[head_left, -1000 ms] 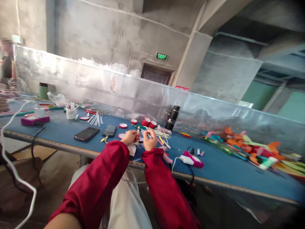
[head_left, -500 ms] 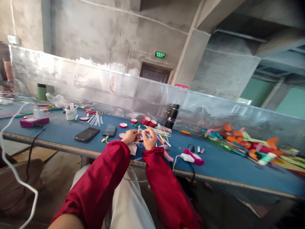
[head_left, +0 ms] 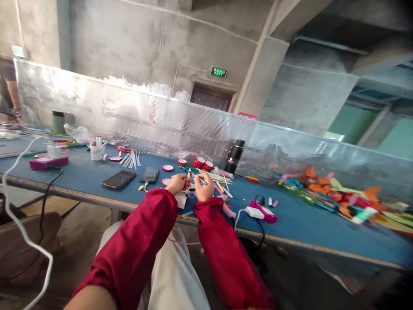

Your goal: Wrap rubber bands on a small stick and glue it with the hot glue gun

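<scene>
Above the blue table (head_left: 300,224), my left hand (head_left: 178,184) pinches a small pale stick with a yellowish tip (head_left: 189,173), held upright. Close beside it, my right hand (head_left: 205,188) is closed around a marker pen (head_left: 202,181), its near end pointing toward the stick. Whether pen and stick touch is too small to tell. Below my left hand lies a pale card (head_left: 181,201). Just behind that hand is a round red-rimmed lid (head_left: 166,181). Small colourful bits between my hands are partly hidden.
A phone (head_left: 118,179), a white cup of pens (head_left: 97,152) and white sticks (head_left: 131,159) lie to the left. Behind are red tape rolls (head_left: 198,162) and a black flask (head_left: 234,157). Rightward sit a purple power strip (head_left: 267,214) and colourful balloon-like pieces (head_left: 332,191).
The view has shifted slightly. Both hands keep nearly the same pose, with the stick still in the left and the pen still in the right.
</scene>
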Tool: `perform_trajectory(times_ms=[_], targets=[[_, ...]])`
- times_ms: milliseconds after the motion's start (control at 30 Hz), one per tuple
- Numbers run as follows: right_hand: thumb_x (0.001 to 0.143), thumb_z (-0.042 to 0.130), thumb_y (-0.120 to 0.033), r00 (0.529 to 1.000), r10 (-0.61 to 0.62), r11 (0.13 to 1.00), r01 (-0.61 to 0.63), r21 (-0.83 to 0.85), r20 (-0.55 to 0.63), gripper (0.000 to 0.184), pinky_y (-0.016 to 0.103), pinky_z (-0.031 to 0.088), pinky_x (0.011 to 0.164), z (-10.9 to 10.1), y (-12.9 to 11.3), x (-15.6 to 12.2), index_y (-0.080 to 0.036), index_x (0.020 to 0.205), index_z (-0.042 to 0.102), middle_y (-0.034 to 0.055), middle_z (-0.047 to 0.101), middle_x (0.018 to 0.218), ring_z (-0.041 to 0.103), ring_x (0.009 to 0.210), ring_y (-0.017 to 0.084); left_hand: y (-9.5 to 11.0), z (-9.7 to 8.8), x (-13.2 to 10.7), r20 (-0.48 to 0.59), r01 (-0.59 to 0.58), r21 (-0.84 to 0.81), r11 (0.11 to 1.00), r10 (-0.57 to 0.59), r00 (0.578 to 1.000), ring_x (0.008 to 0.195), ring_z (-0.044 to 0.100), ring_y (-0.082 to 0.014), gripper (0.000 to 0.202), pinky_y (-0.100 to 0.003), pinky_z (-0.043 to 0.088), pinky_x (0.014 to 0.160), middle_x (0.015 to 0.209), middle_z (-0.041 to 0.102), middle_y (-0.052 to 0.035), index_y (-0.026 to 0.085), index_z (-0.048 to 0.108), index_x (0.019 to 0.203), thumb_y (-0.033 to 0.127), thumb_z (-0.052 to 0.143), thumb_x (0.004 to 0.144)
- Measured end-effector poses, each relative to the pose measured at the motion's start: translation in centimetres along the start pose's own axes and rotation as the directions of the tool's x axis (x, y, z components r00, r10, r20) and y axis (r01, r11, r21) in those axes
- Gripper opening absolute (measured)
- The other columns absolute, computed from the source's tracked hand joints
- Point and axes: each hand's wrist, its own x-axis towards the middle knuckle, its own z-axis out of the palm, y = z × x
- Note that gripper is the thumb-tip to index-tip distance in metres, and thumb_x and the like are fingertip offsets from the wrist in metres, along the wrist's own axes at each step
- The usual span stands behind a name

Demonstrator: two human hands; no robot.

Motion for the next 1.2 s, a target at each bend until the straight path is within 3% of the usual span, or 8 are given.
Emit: perform_trajectory(times_ms=[100,300,467,633,800,967,1200], targets=[[0.088,0.057,-0.039,1.000,0.009,1.000,-0.009,0.030,-0.019,0.019,0.031,0.052,0.071,-0.07,-0.09,0.05,-0.025,0.075,0.057,0.0021,0.070,0.072,0.067,0.070,0.020,-0.12,-0.04,0.09,-0.015,-0.001,-0.001,1.000,0.001,1.000,0.045,0.049,-0.0060,0.018,-0.018,0.037,0.047,0.060,0.060,-0.0005,0.014,0.061,0.072,0.022,0.064,0.088],[0.088,0.058,-0.038,0.996,-0.019,1.000,0.017,0.025,0.087,0.018,0.030,0.052,0.071,-0.19,-0.52,-0.03,-0.025,0.076,0.060,0.0019,0.072,0.075,0.067,0.072,0.020,-0.09,0.02,0.04,0.010,-0.010,-0.023,1.000,0.011,1.000,0.043,0.047,-0.0061,0.021,-0.019,0.036,0.046,0.059,0.059,-0.0005,0.014,0.060,0.071,0.025,0.065,0.088],[0.089,0.057,-0.037,1.000,-0.013,1.000,0.014,0.025,-0.006,0.018,0.030,0.053,0.074,-0.16,-0.29,-0.01,-0.025,0.075,0.056,0.0021,0.071,0.073,0.068,0.071,0.020,0.07,0.01,-0.04,-0.017,-0.002,-0.005,1.000,0.002,1.000,0.045,0.049,-0.0066,0.016,-0.019,0.037,0.047,0.060,0.059,-0.0005,0.013,0.062,0.074,0.019,0.061,0.089],[0.088,0.058,-0.038,0.999,-0.007,0.999,0.005,0.033,0.054,0.017,0.030,0.054,0.073,-0.02,-0.17,-0.03,-0.025,0.077,0.058,0.0021,0.072,0.074,0.068,0.072,0.020,0.06,0.00,0.04,-0.014,-0.007,-0.004,1.000,0.007,1.000,0.046,0.050,-0.0071,0.016,-0.020,0.038,0.048,0.060,0.060,-0.0007,0.013,0.061,0.074,0.017,0.059,0.089],[0.088,0.058,-0.038,1.000,0.013,0.999,-0.012,0.030,-0.011,0.019,0.031,0.053,0.072,-0.05,-0.15,-0.01,-0.025,0.076,0.057,0.0024,0.072,0.073,0.068,0.071,0.020,0.04,0.01,0.17,-0.026,0.013,0.003,1.000,-0.012,1.000,0.045,0.048,-0.0069,0.014,-0.020,0.035,0.047,0.059,0.059,-0.0003,0.013,0.062,0.074,0.016,0.060,0.087],[0.088,0.059,-0.036,0.998,-0.036,0.998,0.034,0.056,0.047,0.017,0.029,0.052,0.072,0.02,-0.10,-0.06,-0.024,0.076,0.060,0.0019,0.072,0.074,0.067,0.070,0.019,0.04,-0.03,0.03,-0.015,-0.019,0.027,0.999,0.019,1.000,0.044,0.045,-0.0063,0.018,-0.020,0.032,0.046,0.057,0.057,0.0007,0.014,0.060,0.071,0.020,0.060,0.088],[0.089,0.060,-0.036,1.000,-0.024,0.998,0.025,0.057,-0.021,0.017,0.029,0.052,0.071,0.15,0.22,-0.06,-0.024,0.076,0.059,0.0017,0.072,0.073,0.067,0.069,0.019,0.19,-0.11,-0.08,-0.014,-0.021,0.082,0.996,0.023,1.000,0.046,0.046,-0.0068,0.015,-0.020,0.033,0.048,0.060,0.058,0.0004,0.013,0.062,0.076,0.015,0.053,0.089]])
